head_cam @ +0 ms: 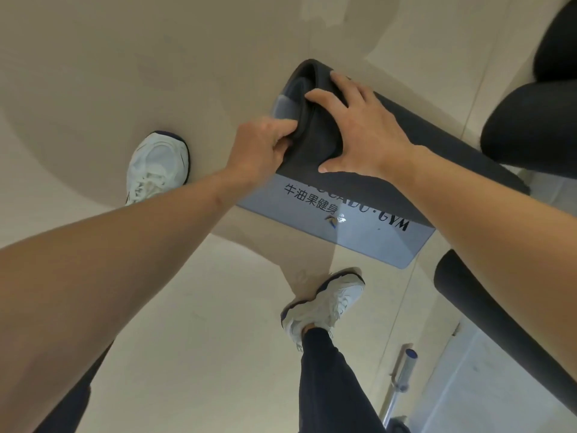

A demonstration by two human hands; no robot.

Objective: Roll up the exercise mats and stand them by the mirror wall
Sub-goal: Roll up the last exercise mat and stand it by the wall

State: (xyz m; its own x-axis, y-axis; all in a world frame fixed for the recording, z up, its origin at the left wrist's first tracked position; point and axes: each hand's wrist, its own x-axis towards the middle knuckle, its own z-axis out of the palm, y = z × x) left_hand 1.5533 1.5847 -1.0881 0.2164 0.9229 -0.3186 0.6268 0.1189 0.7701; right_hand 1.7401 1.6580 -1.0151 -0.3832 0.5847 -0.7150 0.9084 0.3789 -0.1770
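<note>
Judging by its curl, the mat (390, 157) is soft; left hand (265, 145) pinches its end, right hand (359, 132) lies spread on top.

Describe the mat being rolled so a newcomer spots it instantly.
Start at the beige floor, between the two white shoes and the dark rolls at right. The mat lies there, half rolled, both hands on its near end. Unlike the other rolls, it has a grey flap still flat, printed with black lettering.
</note>
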